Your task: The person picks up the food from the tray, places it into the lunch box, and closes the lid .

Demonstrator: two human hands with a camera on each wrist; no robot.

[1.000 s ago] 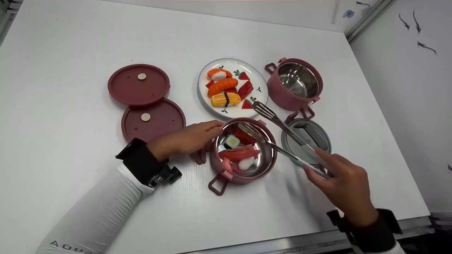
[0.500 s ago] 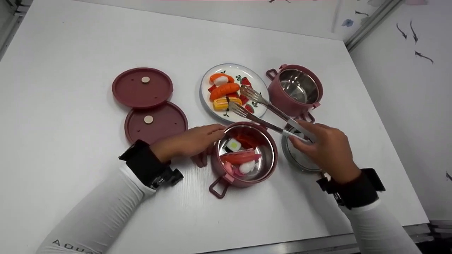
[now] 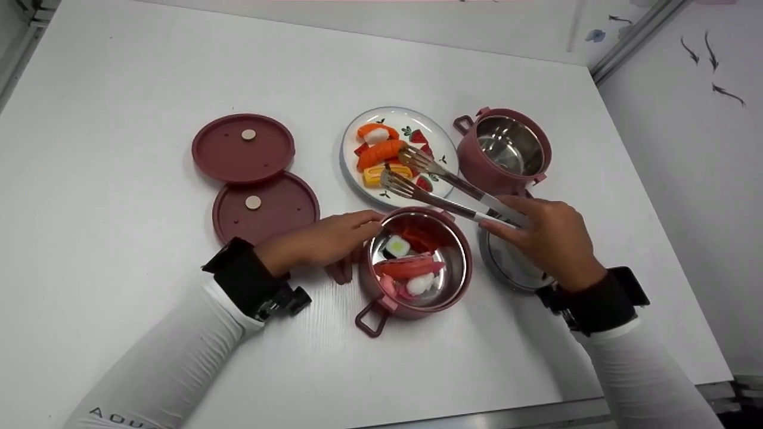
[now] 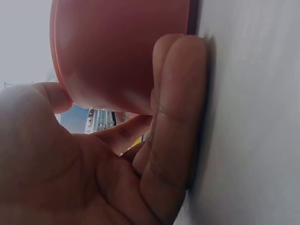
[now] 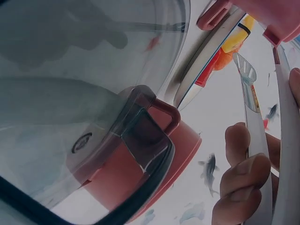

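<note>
My left hand [image 3: 325, 238] holds the side of a pink-red pot [image 3: 368, 280], its thumb at the rim in the left wrist view [image 4: 58, 97] and fingers along the wall close to the table. Inside the pot lie toy sushi pieces, among them a small roll [image 3: 396, 246] and a red-pink piece [image 3: 408, 266]. My right hand [image 3: 551, 238] grips metal tongs [image 3: 447, 205] by their pale handles. The slotted tips stand apart over a white plate [image 3: 399, 116], by an orange sushi piece [image 3: 375, 156] and a yellow one [image 3: 372, 177]. An orange-and-white piece [image 3: 377, 134] lies behind them.
A second pink-red pot [image 3: 477, 161], bare steel inside, stands right of the plate. Nearer me, a clear-topped lid [image 3: 506, 277] lies partly under my right hand. Two dark red lids [image 3: 226, 158] overlap at left. A wall [image 3: 685, 149] rises beyond the table's right edge.
My right hand has carried the tongs from inside the near pot up and away to over the plate. Their tips have come closer together in the last half second. My left hand stays at the pot.
</note>
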